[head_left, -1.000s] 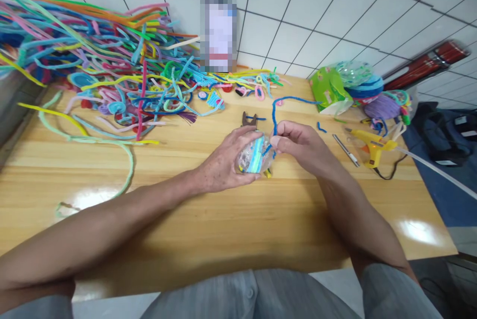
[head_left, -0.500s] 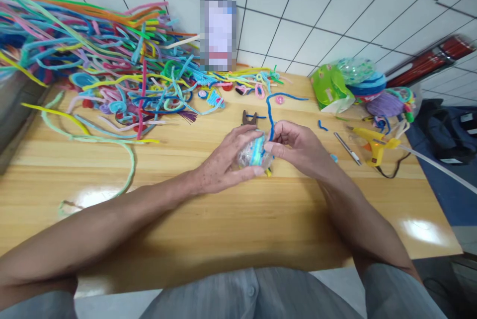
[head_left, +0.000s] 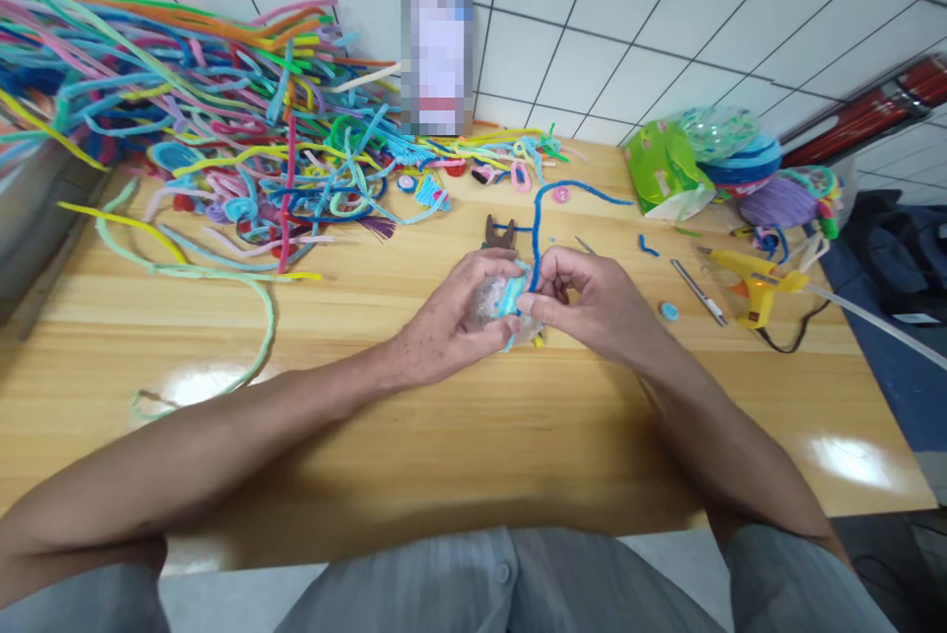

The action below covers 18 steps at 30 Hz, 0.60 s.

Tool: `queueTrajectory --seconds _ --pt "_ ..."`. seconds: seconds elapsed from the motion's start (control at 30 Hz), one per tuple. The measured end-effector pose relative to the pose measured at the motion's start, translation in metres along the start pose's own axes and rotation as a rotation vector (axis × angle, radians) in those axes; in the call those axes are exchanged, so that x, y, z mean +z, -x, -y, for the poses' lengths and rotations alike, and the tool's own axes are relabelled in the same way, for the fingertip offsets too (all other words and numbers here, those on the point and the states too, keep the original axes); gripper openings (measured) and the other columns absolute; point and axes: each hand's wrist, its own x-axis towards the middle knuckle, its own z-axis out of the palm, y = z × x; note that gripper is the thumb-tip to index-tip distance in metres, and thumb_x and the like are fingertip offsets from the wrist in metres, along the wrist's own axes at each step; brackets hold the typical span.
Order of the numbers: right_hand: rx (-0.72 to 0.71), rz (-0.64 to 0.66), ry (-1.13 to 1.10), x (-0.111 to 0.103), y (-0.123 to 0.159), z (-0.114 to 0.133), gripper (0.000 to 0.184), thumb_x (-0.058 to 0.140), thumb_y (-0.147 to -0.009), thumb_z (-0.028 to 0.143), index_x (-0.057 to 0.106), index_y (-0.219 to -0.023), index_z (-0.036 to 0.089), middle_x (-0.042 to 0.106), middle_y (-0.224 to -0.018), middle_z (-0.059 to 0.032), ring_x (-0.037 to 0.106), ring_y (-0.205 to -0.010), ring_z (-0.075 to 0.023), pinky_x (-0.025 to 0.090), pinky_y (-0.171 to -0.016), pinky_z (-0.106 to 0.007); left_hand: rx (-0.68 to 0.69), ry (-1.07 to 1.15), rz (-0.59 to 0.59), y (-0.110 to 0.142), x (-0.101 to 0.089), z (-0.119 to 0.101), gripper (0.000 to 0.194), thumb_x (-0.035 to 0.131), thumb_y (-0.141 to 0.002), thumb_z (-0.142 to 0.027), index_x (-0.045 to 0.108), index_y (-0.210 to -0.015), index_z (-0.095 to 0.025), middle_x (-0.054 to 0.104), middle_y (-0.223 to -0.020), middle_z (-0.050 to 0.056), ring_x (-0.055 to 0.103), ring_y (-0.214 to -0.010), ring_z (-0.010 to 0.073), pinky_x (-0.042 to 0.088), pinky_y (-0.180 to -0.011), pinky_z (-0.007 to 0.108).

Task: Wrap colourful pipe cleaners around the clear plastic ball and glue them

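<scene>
My left hand (head_left: 453,319) is wrapped round a small clear plastic piece (head_left: 486,298) with light blue and yellow-green fuzzy bands across it. Its exact kind I cannot make out. My right hand (head_left: 596,306) pinches the lower end of a dark blue pipe cleaner (head_left: 537,224) against the banded side of the piece. From there the pipe cleaner rises and bends away to the right. The dark jaws of the pliers (head_left: 501,233) show just beyond my left fingers, their handles hidden. A bit of yellow (head_left: 539,340) peeks out under the piece.
Many coloured pipe cleaners (head_left: 222,130) heap up at the back left. A phone (head_left: 441,56) leans on the tiled wall. To the right lie a craft knife (head_left: 699,292), a yellow glue gun (head_left: 755,283), a blue cap (head_left: 669,311) and a green packet (head_left: 666,170).
My right thumb and fingers have moved slightly in over the plastic piece, with the blue pipe cleaner still pinched. The piece has turned a little in my left hand. The whole view has shifted slightly.
</scene>
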Motion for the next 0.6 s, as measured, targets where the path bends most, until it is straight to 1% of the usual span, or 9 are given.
queueTrajectory --seconds 0.13,0.33,0.47,0.6 --pt "-0.027 0.001 -0.033 0.001 -0.001 -0.003 0.024 0.079 -0.083 0.032 0.059 -0.072 0.023 0.056 -0.064 0.0050 0.045 -0.057 -0.0106 0.035 -0.054 -0.027 -0.007 0.008 -0.011 0.001 0.001 -0.002 0.045 0.073 -0.102 -0.031 0.056 -0.143 -0.027 0.061 -0.152 0.014 0.058 -0.151 0.0315 0.052 -0.125 0.052" --pt "0.089 0.044 -0.249 -0.003 -0.004 -0.009 0.026 0.085 -0.081 0.037 0.064 -0.085 0.022 0.056 -0.067 0.0058 0.047 -0.061 -0.0115 0.037 -0.058 -0.027 -0.022 -0.005 -0.030 0.000 0.003 -0.002 0.046 0.075 -0.098 -0.027 0.058 -0.140 -0.026 0.063 -0.150 0.015 0.060 -0.149 0.0321 0.053 -0.124 0.054" --pt "0.141 0.050 -0.290 -0.003 -0.006 -0.011 0.027 0.085 -0.079 0.038 0.063 -0.082 0.022 0.058 -0.070 0.0046 0.048 -0.063 -0.0123 0.038 -0.060 -0.028 -0.030 0.016 -0.050 -0.001 0.003 -0.004 0.047 0.076 -0.094 -0.022 0.058 -0.137 -0.026 0.064 -0.149 0.014 0.061 -0.149 0.0324 0.055 -0.123 0.056" --pt "0.148 0.037 -0.290 -0.001 -0.005 -0.012 0.028 0.086 -0.077 0.039 0.063 -0.079 0.022 0.060 -0.070 0.0035 0.050 -0.065 -0.0133 0.039 -0.061 -0.029 -0.043 0.021 -0.054 0.000 0.003 -0.005 0.046 0.077 -0.094 -0.022 0.059 -0.136 -0.027 0.063 -0.149 0.014 0.062 -0.149 0.0321 0.056 -0.123 0.056"
